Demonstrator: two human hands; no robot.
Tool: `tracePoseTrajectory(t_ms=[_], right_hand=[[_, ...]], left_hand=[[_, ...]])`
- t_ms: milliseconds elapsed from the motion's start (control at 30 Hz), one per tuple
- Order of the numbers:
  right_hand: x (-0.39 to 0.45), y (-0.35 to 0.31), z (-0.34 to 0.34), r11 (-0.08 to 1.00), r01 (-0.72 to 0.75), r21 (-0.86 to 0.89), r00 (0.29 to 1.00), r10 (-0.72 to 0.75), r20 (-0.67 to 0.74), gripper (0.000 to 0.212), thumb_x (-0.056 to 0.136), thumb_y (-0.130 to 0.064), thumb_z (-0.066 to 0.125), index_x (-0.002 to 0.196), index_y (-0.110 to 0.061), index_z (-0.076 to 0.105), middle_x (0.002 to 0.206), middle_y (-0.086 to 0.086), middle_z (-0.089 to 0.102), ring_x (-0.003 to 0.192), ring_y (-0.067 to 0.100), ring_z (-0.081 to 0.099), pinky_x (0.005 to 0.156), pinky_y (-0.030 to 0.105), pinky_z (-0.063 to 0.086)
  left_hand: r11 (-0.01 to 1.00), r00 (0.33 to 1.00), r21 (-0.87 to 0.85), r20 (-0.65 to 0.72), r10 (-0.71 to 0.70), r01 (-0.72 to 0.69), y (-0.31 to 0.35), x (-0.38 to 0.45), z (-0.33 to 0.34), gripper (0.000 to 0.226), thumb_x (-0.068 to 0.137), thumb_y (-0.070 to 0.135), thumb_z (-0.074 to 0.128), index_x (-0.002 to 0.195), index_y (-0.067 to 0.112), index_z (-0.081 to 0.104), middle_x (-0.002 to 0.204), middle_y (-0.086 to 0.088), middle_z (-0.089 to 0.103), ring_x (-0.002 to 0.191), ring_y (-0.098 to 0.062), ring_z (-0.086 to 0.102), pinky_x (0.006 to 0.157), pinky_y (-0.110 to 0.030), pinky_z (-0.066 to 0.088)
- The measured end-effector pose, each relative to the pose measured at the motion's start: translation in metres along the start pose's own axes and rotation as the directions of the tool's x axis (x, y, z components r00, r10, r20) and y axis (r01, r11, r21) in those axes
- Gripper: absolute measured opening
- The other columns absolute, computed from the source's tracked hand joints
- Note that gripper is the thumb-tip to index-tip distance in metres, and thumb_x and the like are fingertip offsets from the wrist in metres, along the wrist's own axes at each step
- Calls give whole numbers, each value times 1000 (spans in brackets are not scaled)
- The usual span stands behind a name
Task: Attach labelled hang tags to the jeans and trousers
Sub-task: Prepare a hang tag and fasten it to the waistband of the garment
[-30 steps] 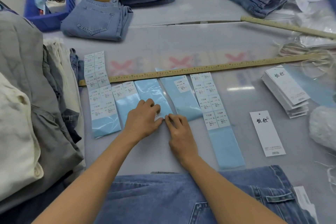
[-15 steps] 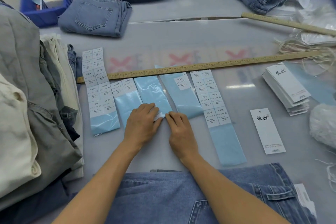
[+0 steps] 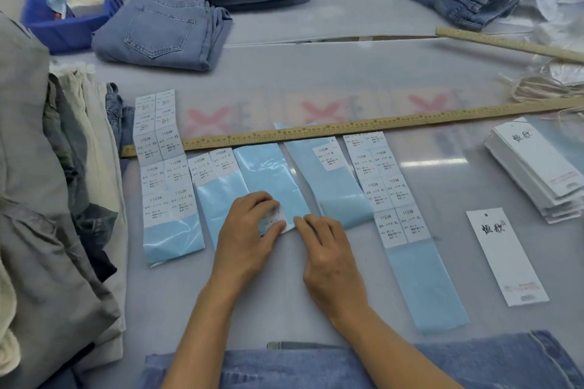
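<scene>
Fingers [image 3: 252, 208] of the left hand [image 3: 249, 237] curl over a white label [image 3: 278, 221], thumb pinching it at the near end of a blue backing strip [image 3: 268, 177]. Right hand [image 3: 325, 253] lies flat beside it, fingertips [image 3: 300, 221] together and touching the label's edge. Five label strips lie side by side below a ruler [image 3: 347, 129]. One hang tag [image 3: 505, 256] lies to the right, near a tag stack [image 3: 537, 167]. Jeans [image 3: 347, 366] lie at the near table edge; folded jeans [image 3: 164, 25] lie beyond.
</scene>
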State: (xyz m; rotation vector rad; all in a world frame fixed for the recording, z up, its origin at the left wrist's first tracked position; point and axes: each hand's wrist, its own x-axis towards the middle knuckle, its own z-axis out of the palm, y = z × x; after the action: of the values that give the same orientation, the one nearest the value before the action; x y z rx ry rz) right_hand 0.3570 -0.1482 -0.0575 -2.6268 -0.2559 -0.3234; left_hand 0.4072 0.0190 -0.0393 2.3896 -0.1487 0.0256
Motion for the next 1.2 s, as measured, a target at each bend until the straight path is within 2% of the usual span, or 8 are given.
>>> tracePoseTrajectory(t_ms=[167, 233, 333, 433, 567, 667, 833, 1200], right_hand=[[1, 0, 4, 1000, 27, -4, 999, -27, -45, 51, 75, 13, 43, 118, 2, 69, 121, 16, 64, 110, 33, 55, 99, 37, 48], [-2, 5, 7, 1000, 22, 12, 998, -21, -65, 49, 71, 19, 53, 113, 3, 71, 118, 17, 65, 108, 34, 58, 96, 39, 50], [-2, 6, 8, 999, 27, 39, 993, -23, -117, 36, 79, 13, 56, 110, 3, 72, 113, 16, 66, 105, 35, 60, 93, 41, 51], [1, 5, 7, 998, 22, 59, 987, -13, -163, 31, 87, 5, 51, 111, 2, 71, 110, 13, 66, 101, 33, 60, 92, 40, 51], [2, 5, 8, 997, -13, 76, 988, 24, -149, 29, 86, 8, 69, 115, 1, 71, 109, 12, 65, 99, 32, 59, 90, 38, 50], [3, 5, 8, 995, -32, 93, 987, 46, -156, 26, 88, 5, 71, 113, -1, 71, 106, 12, 64, 96, 32, 58, 87, 38, 49], [4, 5, 6, 995, -34, 95, 984, 50, -169, 24, 92, -1, 68, 116, -2, 70, 101, 13, 63, 94, 35, 57, 85, 47, 51], [3, 7, 4, 994, 44, 100, 965, -17, -261, 30, 87, -7, 76, 116, -7, 69, 111, 9, 59, 103, 29, 55, 84, 43, 52]], left_hand=[[998, 997, -18, 45, 60, -59, -16, 3, -3, 47, 82, 17, 84, 126, 15, 69, 125, 16, 53, 117, 2, 41, 98, 4, 21], [996, 990, 23, 114, 81, -85, -15, 3, -5, 57, 80, 24, 86, 133, 16, 65, 129, 14, 53, 119, -2, 41, 102, -4, 26], [983, 983, 132, 149, 104, -124, -8, 2, -8, 64, 81, 33, 83, 140, 20, 59, 138, 8, 53, 125, -15, 45, 105, -30, 40], [979, 985, 162, 134, 105, -126, -5, 0, -10, 63, 81, 35, 82, 138, 23, 60, 137, 10, 56, 122, -13, 47, 100, -32, 43], [973, 985, 180, 121, 120, -141, -2, -2, -11, 58, 82, 35, 81, 135, 28, 61, 133, 15, 58, 122, -7, 47, 93, -27, 43], [970, 982, 182, 129, 138, -160, 0, -2, -11, 53, 84, 34, 79, 133, 29, 62, 130, 15, 59, 120, -5, 45, 93, -30, 46], [983, 978, 101, 159, 135, -152, 1, -2, -11, 47, 83, 29, 81, 128, 28, 65, 124, 14, 60, 117, -11, 50, 97, -37, 47], [983, 982, -56, 62, 178, -174, 1, -6, -9, 42, 86, 22, 80, 126, 22, 68, 114, 8, 70, 103, -12, 65, 87, -40, 56]])
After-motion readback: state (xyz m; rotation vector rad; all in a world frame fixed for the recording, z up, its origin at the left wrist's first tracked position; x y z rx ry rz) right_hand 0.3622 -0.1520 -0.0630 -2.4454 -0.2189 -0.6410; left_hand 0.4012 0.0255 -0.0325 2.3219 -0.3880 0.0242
